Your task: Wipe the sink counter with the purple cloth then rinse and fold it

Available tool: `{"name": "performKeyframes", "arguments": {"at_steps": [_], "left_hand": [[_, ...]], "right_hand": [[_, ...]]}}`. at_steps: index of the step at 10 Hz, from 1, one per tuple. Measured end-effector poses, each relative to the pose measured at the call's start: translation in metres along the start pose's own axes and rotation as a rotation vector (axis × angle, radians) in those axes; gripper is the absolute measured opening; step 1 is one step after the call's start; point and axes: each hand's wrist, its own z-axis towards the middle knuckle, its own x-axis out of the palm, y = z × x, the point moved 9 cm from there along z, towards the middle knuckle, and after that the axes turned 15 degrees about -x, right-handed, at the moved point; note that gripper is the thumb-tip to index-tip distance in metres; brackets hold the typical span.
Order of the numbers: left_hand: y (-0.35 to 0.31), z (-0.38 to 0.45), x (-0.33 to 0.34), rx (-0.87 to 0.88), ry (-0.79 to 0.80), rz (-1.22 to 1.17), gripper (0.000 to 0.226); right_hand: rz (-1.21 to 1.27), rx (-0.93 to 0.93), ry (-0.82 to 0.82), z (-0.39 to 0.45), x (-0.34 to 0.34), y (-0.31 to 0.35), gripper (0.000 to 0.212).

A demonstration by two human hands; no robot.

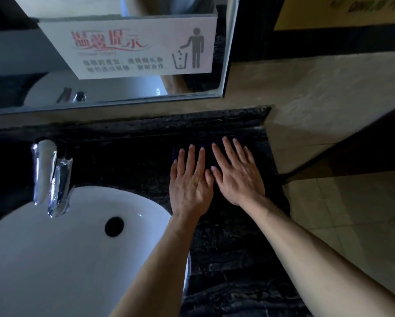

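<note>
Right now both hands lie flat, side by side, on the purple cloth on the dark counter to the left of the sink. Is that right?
Not quite: the side is wrong. In the head view the left hand and right hand lie flat, side by side, on the purple cloth on the dark counter to the right of the sink, not the left.

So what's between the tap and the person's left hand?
Only bare dark counter. The head view shows nothing lying between the tap and the left hand, which presses flat on the purple cloth.
</note>
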Motion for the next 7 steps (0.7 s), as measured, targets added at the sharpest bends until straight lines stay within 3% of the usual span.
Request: {"name": "performKeyframes", "arguments": {"at_steps": [2, 4, 5, 7], "left_hand": [[0.0, 0.005, 0.003, -0.002, 0.02, 0.01, 0.059], [0.005, 0.0, -0.016, 0.027, 0.142, -0.038, 0.062], [0.021, -0.016, -0.06, -0.011, 0.045, -0.1, 0.067], [0.06, -0.053, -0.183, 0.042, -0.21, -0.208, 0.07]], "right_hand": [[-0.009, -0.006, 0.015, 0.004, -0.001, 0.0, 0.065], [0.103, 0.05, 0.066, -0.004, -0.014, 0.003, 0.068], [0.213, 0.149, -0.103, -0.037, -0.044, 0.021, 0.072], [0.337, 0.098, -0.36, -0.06, -0.131, 0.096, 0.076]]}}
